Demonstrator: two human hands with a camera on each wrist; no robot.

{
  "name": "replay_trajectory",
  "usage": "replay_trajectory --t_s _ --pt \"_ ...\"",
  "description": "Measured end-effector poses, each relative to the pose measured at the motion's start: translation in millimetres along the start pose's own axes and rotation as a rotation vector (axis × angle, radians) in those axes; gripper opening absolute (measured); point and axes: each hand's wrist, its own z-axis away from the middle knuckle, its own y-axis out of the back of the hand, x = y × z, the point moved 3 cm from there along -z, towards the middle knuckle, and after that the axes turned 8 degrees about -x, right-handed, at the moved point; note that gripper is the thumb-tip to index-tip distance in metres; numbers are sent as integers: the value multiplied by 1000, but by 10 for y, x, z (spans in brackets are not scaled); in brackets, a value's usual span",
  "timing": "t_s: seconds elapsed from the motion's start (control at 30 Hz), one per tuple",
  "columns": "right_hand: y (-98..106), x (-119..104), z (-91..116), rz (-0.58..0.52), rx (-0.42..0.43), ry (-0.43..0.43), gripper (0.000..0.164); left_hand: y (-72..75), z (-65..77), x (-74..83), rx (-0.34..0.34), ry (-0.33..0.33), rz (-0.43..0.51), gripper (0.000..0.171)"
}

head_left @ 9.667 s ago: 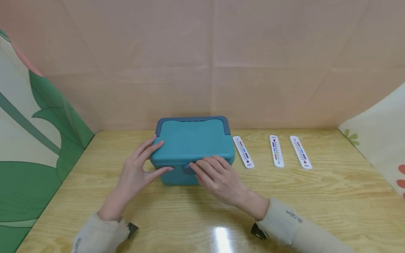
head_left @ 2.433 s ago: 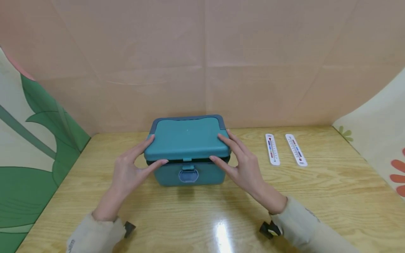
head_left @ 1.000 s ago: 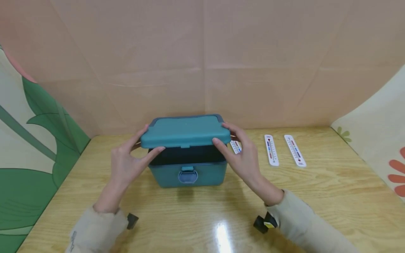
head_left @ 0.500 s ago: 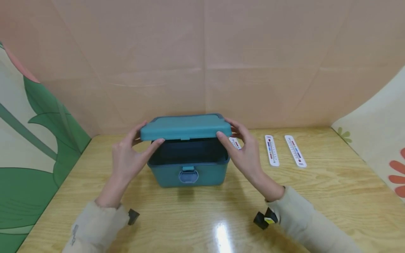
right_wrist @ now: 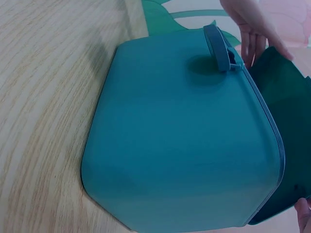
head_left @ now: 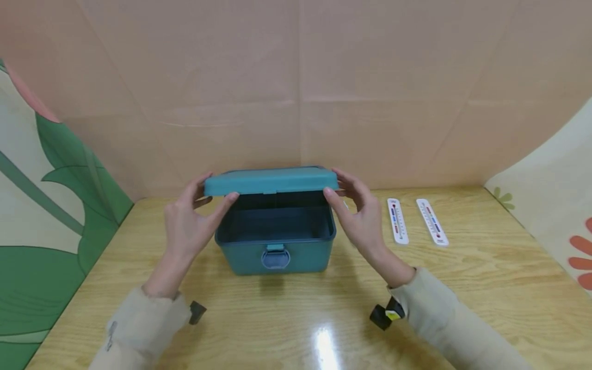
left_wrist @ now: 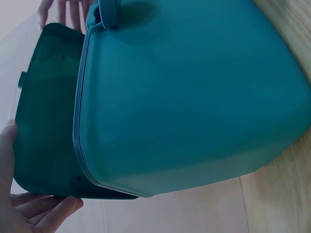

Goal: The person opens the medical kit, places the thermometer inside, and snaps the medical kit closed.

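A teal storage box (head_left: 296,257) stands on the table with its lid (head_left: 273,181) tilted up and back, showing a dark interior. On its front hangs a blue-grey latch (head_left: 275,257), undone. My left hand (head_left: 189,221) grips the lid's left front corner, thumb at the front edge and fingers at the side. The lid's right corner is held the same way by my right hand (head_left: 363,218). In the left wrist view, left fingers (left_wrist: 53,211) curl at the lid's side edge. Two white thermometers (head_left: 398,221) (head_left: 432,222) lie to the right.
A sliver of a third white thermometer (head_left: 346,204) shows behind my right hand. The wooden table (head_left: 277,318) ends at a pinkish backdrop (head_left: 296,103) just behind the box. Patterned panels flank both sides.
Earlier the lid lay closed, with my right hand at the latch. Both hands have since raised its front edge, and over the last second it has swung farther up and back.
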Motion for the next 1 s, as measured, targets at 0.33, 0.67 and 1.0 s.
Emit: replay_trajectory --t_s 0.33,0.67,1.0 --pt "-14 18 -70 -33 55 -19 36 2 -40 -3 9 82 53 57" --pt "-18 34 -144 -72 114 -64 32 -9 -103 4 22 116 126 55" --pt "0 32 -229 -68 125 -91 32 3 -199 8 19 147 207 48"
